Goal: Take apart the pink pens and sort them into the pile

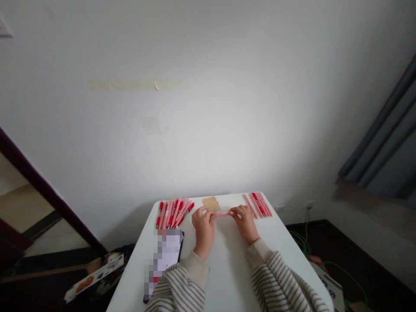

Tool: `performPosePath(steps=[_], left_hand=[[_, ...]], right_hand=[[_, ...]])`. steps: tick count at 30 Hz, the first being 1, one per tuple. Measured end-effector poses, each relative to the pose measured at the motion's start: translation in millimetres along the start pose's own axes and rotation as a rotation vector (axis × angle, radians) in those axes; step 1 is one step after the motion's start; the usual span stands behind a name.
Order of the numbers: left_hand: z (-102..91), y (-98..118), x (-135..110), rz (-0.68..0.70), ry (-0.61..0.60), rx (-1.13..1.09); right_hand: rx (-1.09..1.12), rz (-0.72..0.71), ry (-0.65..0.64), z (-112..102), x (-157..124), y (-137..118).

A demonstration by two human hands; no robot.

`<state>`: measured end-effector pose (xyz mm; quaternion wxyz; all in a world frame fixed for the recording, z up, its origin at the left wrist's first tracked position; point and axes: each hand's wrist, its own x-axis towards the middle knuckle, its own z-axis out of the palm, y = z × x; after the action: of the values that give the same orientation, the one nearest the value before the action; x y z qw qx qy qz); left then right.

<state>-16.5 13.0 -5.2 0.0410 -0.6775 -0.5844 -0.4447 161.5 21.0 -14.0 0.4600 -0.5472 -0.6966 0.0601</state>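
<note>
Both hands pinch one pink pen over the white worktop: left hand at one end, right hand at the other. Pen piles lie on either side.

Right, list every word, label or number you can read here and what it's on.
Nothing here can be read.
Printed box left of the table: too small and blurred.
Dark device on the table: screen pixelated.
Pink pen between left hand and right hand: no lettering shows.
</note>
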Motion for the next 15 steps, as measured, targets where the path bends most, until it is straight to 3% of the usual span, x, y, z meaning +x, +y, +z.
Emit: performPosePath(steps=[15], left_hand=[[3.1,1.3,-2.2,-0.021,0.013,0.047]], right_hand=[[0.027,-0.017,0.023,-5.1,1.9,-5.3]])
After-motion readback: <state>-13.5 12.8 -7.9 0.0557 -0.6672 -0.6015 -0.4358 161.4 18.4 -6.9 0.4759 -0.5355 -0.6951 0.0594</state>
